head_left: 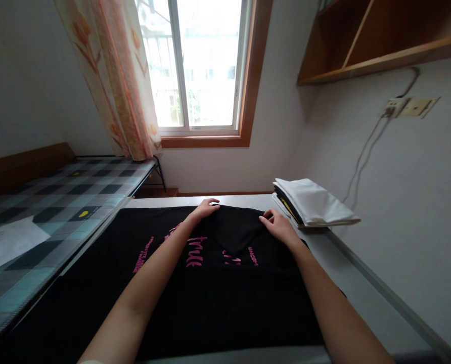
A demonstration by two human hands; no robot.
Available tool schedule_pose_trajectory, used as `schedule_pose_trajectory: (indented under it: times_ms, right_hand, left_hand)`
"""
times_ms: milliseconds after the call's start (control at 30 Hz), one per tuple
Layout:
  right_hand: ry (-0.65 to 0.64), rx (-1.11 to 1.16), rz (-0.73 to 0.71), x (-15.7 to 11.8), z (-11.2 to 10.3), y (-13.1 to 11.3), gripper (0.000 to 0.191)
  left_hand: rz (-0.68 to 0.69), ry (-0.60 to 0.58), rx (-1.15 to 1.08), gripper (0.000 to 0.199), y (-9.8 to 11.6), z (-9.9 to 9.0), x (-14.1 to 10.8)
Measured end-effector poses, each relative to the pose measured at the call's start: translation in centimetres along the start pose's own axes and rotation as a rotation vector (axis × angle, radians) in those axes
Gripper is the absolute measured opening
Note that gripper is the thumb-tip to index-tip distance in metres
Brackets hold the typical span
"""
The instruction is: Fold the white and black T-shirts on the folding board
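Forearms (134, 303) over black cloth (225, 308); only 12-o'clock flap (237, 227) turned over, rest unfolded; left hand (206, 208), right hand (281, 227): fingers part-curled at flap, hold unclear.

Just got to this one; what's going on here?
A person has both hands at the far edge of a black cloth with pink lettering, spread over a white table. The left hand and right hand are on either side of a turned-over flap that covers part of the print; how firmly they grip is unclear. A folded stack, white on top, sits at the table's far right.
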State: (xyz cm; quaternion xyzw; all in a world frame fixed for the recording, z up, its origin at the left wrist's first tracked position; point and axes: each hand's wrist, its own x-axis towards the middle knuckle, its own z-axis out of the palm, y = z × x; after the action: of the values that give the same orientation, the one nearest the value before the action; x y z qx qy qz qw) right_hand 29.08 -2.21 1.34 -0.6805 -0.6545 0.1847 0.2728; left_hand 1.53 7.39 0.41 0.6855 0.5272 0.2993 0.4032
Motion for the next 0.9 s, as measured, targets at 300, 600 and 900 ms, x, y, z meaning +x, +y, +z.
schedule_pose_trajectory:
  times_ms: [300, 600, 900]
  right_hand:
    - [0.078, 0.128, 0.022, 2.3, 2.0, 2.9, 0.042]
    - [0.181, 0.141, -0.001, 2.2, 2.5, 2.1, 0.056]
    - [-0.29, 0.232, -0.179, -0.6, 1.5, -0.7, 0.093]
  left_hand:
    - [-0.07, -0.167, -0.086, 0.063, -0.4, -0.7, -0.4]
    - [0.147, 0.013, -0.066, 0.05, -1.7, 0.2, 0.5]
    - [0.068, -0.039, -0.106, 0.049, -1.4, 0.2, -0.2]
